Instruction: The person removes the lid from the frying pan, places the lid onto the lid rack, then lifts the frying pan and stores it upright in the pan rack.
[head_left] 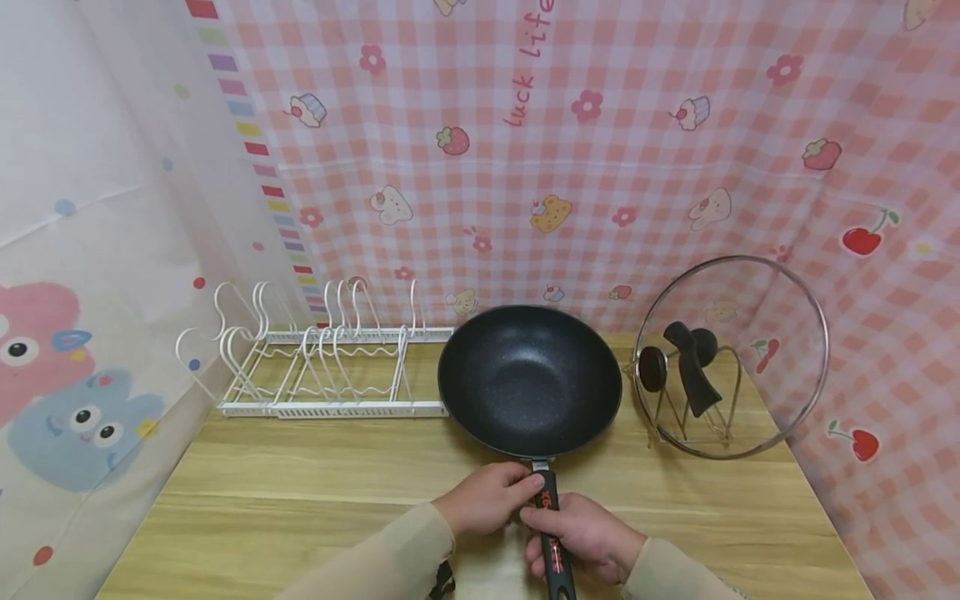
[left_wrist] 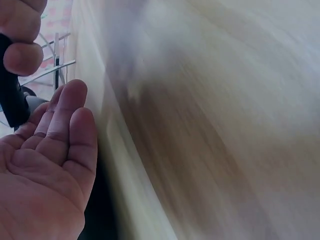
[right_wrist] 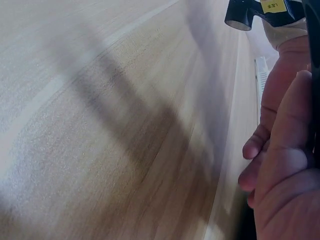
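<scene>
A black wok faces me with its hollow side, its handle pointing toward me. My left hand holds the handle close to the pan, thumb on top. Further down, my right hand grips the same handle, its fingers curled beneath and its thumb across it. In the left wrist view, the left palm and bent fingers show beside the dark handle. The right wrist view has the right hand at the right edge. Whether the wok's base touches the table is hidden.
A white wire rack with upright loops stands left of the wok. To the right, a glass lid with a black handle leans upright in a small wire stand. Checked cloth hangs behind the wooden table.
</scene>
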